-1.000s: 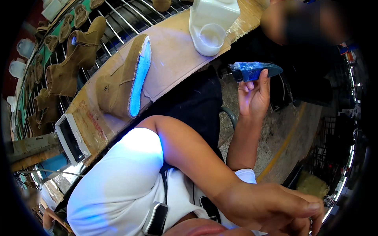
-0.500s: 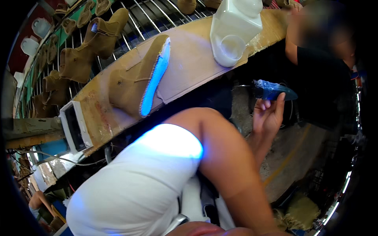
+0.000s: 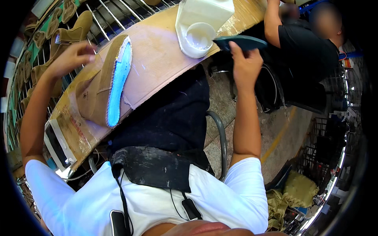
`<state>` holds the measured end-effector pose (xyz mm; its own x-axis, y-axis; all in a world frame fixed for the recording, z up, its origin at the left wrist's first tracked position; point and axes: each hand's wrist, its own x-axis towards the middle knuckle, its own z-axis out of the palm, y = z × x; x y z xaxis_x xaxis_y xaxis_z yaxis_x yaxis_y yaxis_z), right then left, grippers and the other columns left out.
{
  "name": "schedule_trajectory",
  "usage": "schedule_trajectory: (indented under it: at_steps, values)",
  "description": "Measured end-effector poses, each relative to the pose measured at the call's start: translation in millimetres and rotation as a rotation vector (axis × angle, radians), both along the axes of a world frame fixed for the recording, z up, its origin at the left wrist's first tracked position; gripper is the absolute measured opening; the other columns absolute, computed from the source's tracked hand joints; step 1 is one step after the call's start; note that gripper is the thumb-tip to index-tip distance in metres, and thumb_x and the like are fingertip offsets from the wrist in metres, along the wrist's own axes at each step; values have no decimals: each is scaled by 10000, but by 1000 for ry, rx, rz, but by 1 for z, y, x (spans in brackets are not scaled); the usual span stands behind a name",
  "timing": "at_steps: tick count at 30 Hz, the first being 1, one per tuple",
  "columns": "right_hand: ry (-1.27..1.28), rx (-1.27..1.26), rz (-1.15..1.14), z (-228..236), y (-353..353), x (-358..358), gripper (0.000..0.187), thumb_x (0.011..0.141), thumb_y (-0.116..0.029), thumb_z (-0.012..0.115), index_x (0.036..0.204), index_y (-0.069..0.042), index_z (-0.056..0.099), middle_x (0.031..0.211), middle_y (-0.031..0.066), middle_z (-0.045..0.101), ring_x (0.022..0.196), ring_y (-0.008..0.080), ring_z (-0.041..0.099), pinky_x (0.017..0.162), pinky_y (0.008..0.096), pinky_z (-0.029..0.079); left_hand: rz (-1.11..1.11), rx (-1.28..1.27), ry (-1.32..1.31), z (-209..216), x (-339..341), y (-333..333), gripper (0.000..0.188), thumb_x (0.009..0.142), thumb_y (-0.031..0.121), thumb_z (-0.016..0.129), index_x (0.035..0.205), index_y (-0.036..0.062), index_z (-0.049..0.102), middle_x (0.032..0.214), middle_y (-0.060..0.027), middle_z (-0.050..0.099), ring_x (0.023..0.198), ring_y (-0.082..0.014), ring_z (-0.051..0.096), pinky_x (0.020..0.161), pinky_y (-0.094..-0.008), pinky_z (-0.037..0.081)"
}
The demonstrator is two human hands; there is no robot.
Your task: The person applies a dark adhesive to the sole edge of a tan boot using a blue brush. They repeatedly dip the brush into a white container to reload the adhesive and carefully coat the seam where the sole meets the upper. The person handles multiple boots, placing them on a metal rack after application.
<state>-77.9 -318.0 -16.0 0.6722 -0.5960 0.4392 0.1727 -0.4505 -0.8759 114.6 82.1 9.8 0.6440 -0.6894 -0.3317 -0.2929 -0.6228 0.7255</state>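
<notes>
My right hand [image 3: 246, 65] grips a dark blue-green tapered brush [image 3: 242, 42]. The brush's pointed left end is at the rim of a white plastic pot [image 3: 185, 19], whose round front cup holds whitish liquid. My left hand [image 3: 73, 59] is raised at the left, fingers apart and slightly blurred, with nothing visible in it. Just right of that hand, a tan boot [image 3: 96, 92] lies on its side on the cardboard. Its sole side, glowing bright blue, faces me.
Cardboard [image 3: 157, 67] covers the bench, with a metal-bar rack [image 3: 114, 17] behind it holding tan boots [image 3: 78, 25]. A white-framed box [image 3: 59, 143] stands at the bench's left end. Another person [image 3: 305, 51] in black sits at the right. A grey curved tube [image 3: 221, 137] rises beside my lap.
My left arm, bent across my front before, now reaches out to the left beside the boot. My right hand has brought the brush up and left to the pot. The view has shifted.
</notes>
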Motion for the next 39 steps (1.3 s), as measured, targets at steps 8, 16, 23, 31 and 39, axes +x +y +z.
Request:
schedule_trajectory:
  at_steps: [8,16,23,31,39]
  values:
    - [456,-982,-65,2,21,56,217,742,-193,634,749,3,543,771,158,572,738,356,581,643,442,466,-232,256,651,-33,-7,-33,706,594,216,819,1180,-33,513,1005,-123,630,902,-198,619,831,-329,489]
    - [579,-170,67,4,4,66,242,723,-183,655,716,57,627,639,151,622,592,234,604,558,344,462,-167,186,1068,-41,-7,-44,696,584,99,819,1190,-26,499,1079,-128,617,989,-226,597,876,-351,477]
    - [-34,-149,4,-55,27,60,106,714,17,691,802,21,631,794,99,624,704,181,596,678,284,464,150,-225,931,-52,-42,10,814,537,243,835,1226,-5,481,1098,-99,594,1012,-199,562,911,-324,436]
    - [367,-163,440,-13,-3,56,139,697,-16,723,804,3,637,753,46,631,682,125,559,653,260,444,931,-994,625,-90,-75,159,630,816,284,652,1321,34,369,1193,-113,518,1066,-264,527,929,-390,435]
    - [231,-13,164,-35,-5,34,204,769,-104,711,901,22,619,784,33,640,641,55,505,602,214,423,305,-711,-742,-42,-76,15,505,792,164,652,1231,37,436,1176,-166,551,1061,-305,558,890,-400,460]
